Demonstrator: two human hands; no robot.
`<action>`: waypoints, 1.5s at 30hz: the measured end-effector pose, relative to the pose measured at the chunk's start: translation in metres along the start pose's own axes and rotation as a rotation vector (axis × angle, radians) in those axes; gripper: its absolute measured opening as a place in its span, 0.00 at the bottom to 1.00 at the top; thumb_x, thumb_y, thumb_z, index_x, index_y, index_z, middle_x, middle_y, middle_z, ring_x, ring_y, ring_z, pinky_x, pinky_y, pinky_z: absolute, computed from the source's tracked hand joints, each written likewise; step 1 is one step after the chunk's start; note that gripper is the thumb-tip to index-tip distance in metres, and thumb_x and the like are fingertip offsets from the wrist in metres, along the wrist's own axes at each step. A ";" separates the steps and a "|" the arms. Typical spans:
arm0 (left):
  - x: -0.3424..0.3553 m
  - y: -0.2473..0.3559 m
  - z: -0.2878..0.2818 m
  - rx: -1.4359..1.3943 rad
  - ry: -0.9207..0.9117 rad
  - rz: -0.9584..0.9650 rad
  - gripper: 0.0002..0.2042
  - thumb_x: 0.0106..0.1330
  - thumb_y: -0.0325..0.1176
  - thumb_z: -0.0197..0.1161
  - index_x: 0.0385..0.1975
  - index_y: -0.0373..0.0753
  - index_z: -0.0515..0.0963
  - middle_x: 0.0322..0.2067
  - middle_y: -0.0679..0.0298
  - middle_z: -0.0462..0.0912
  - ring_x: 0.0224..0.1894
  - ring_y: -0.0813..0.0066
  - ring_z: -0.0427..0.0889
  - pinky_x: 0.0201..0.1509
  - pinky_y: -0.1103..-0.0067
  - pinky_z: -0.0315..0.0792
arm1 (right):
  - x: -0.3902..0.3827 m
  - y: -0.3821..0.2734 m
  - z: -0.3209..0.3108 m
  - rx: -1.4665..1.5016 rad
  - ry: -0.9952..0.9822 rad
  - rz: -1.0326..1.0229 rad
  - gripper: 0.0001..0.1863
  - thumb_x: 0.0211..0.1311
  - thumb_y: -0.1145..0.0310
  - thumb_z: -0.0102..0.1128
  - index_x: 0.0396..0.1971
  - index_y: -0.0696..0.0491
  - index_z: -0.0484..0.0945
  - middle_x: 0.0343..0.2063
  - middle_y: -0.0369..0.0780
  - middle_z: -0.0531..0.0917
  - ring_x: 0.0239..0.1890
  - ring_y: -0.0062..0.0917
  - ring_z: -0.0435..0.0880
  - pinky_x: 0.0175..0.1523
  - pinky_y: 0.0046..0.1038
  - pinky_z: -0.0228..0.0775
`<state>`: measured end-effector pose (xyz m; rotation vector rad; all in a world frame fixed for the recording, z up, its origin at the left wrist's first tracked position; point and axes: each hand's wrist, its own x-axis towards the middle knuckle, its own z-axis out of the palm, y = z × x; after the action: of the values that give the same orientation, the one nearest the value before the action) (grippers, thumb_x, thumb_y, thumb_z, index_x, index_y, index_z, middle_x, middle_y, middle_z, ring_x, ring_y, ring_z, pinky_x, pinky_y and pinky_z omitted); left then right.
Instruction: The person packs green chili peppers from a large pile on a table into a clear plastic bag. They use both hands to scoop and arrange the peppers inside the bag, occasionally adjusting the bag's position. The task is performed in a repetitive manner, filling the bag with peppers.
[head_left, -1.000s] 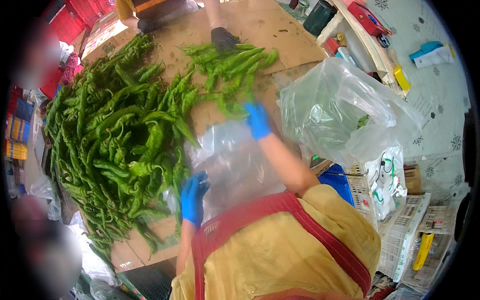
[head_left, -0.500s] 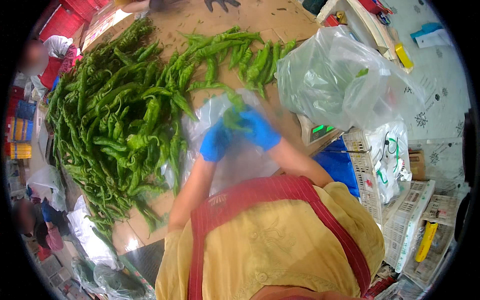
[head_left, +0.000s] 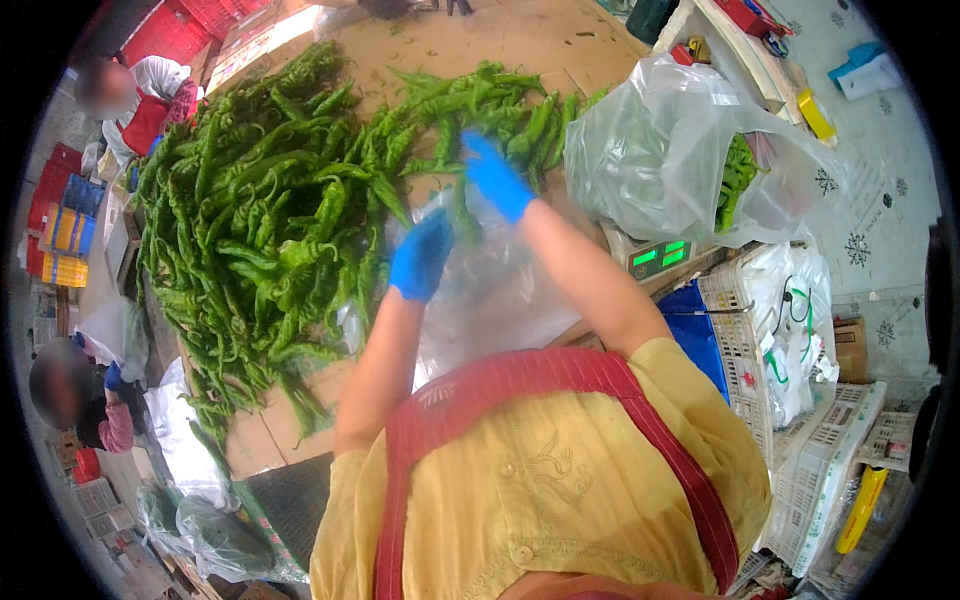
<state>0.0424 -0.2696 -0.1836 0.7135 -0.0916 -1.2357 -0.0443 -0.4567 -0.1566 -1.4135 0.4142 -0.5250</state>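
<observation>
A large heap of long green peppers [head_left: 260,220] covers the left of the cardboard-topped table, and a thinner row of peppers [head_left: 540,125] runs along the far side. My left hand [head_left: 422,258], in a blue glove, is over a clear plastic sheet or bag [head_left: 480,290], its fingers stretched out and held together. Just right of its fingertips is a single pepper [head_left: 464,215], slightly blurred; its contact with the hand is unclear. My right hand [head_left: 499,180], gloved in blue too, reaches forward with extended fingers to the near edge of the far row.
To the right, a clear bag holding green peppers [head_left: 737,183] rests on a scale with a lit green display [head_left: 658,256]. White plastic crates [head_left: 735,350] stand beside the table. Two people [head_left: 150,95] are at the left; another person's dark glove [head_left: 455,6] shows at the far edge.
My hands have come apart from around the pepper; the right moved forward to the far row, the left stayed nearer. The bag on the right now shows more green peppers through its opening.
</observation>
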 end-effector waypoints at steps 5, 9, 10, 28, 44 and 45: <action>-0.012 -0.038 -0.056 -0.022 0.156 -0.103 0.21 0.65 0.29 0.57 0.59 0.41 0.67 0.47 0.59 0.77 0.50 0.61 0.77 0.55 0.69 0.73 | -0.032 0.046 0.015 -0.724 0.021 -0.053 0.19 0.56 0.80 0.50 0.47 0.50 0.79 0.50 0.48 0.77 0.57 0.36 0.73 0.61 0.34 0.64; -0.043 -0.022 0.016 0.439 0.393 0.000 0.24 0.66 0.33 0.58 0.62 0.45 0.64 0.47 0.61 0.76 0.45 0.68 0.76 0.48 0.73 0.73 | -0.058 0.017 0.021 -0.478 0.086 -0.213 0.19 0.54 0.82 0.53 0.47 0.53 0.79 0.44 0.46 0.80 0.49 0.37 0.79 0.54 0.33 0.70; -0.050 -0.017 0.028 0.689 0.392 0.060 0.24 0.66 0.34 0.58 0.63 0.46 0.64 0.47 0.61 0.76 0.43 0.71 0.75 0.46 0.75 0.73 | -0.068 -0.003 0.020 -0.396 0.009 -0.220 0.19 0.55 0.81 0.54 0.48 0.53 0.78 0.44 0.45 0.80 0.49 0.34 0.79 0.54 0.32 0.71; -0.102 -0.036 0.164 0.649 -0.254 0.133 0.18 0.70 0.33 0.52 0.56 0.32 0.70 0.37 0.62 0.78 0.33 0.76 0.75 0.42 0.78 0.70 | -0.228 -0.163 -0.037 -0.179 -0.124 0.183 0.22 0.65 0.63 0.55 0.58 0.53 0.70 0.32 0.38 0.81 0.33 0.16 0.79 0.36 0.20 0.71; -0.065 -0.017 0.371 0.812 -0.257 0.423 0.18 0.66 0.32 0.58 0.53 0.31 0.71 0.47 0.59 0.77 0.51 0.70 0.74 0.57 0.76 0.65 | -0.204 -0.236 -0.251 -1.333 0.471 -0.527 0.20 0.61 0.64 0.57 0.53 0.51 0.75 0.44 0.49 0.79 0.45 0.44 0.78 0.50 0.40 0.71; -0.059 -0.009 0.372 0.703 -0.292 0.342 0.16 0.65 0.31 0.58 0.51 0.31 0.72 0.46 0.60 0.77 0.50 0.71 0.74 0.56 0.77 0.66 | -0.194 -0.235 -0.249 -1.385 0.523 -0.595 0.19 0.60 0.64 0.58 0.52 0.50 0.75 0.42 0.48 0.80 0.44 0.45 0.78 0.50 0.41 0.71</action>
<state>-0.1472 -0.3846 0.1209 1.0594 -0.8870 -0.9582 -0.3672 -0.5670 0.0403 -2.7772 0.8644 -1.2243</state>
